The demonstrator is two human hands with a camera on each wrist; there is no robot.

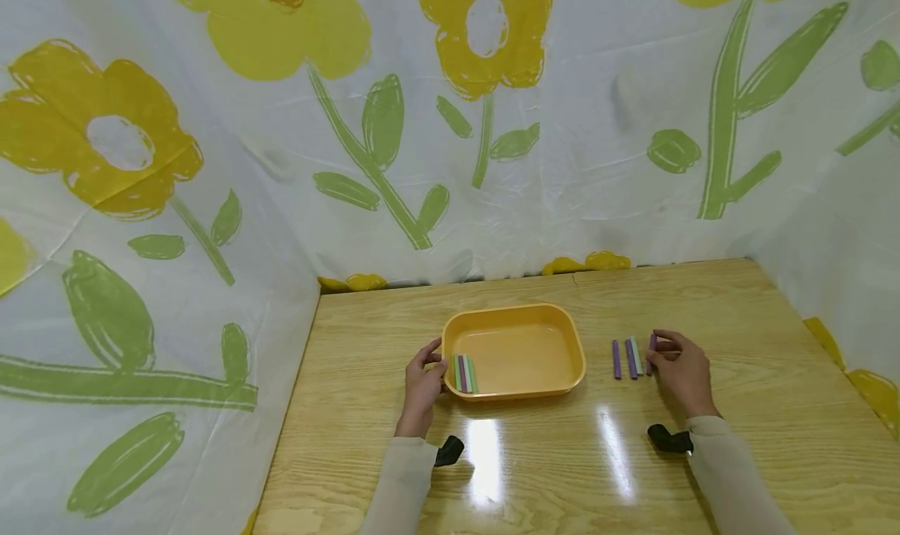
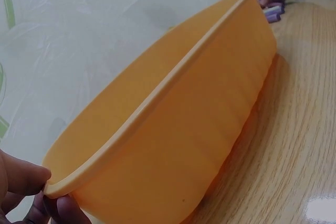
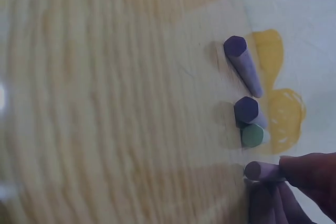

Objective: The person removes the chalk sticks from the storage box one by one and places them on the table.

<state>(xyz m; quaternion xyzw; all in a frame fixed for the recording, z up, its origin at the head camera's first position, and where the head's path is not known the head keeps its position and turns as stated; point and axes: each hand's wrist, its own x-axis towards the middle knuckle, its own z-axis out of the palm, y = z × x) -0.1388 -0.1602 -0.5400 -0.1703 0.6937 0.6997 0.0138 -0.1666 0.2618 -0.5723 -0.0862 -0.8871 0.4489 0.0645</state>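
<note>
An orange plastic tray (image 1: 527, 355) stands on the wooden table. My left hand (image 1: 423, 383) grips its left rim, thumb and fingers on either side of the edge, as the left wrist view (image 2: 23, 179) also shows. Several green, purple and white chalk sticks (image 1: 462, 373) lie side by side in the tray's left end. Right of the tray, my right hand (image 1: 683, 372) pinches a purple chalk stick (image 3: 262, 171) between thumb and fingers. Beside it a pale green chalk stick (image 3: 253, 136) touches a purple one (image 3: 247, 109). Another purple chalk stick (image 3: 242, 61) lies apart, nearer the tray.
The wooden table (image 1: 351, 347) ends at a white curtain (image 1: 591, 168) with yellow flowers, which hangs at the back and both sides. A black strap piece (image 1: 448, 451) sticks out at the left wrist, another black piece (image 1: 669, 440) at the right.
</note>
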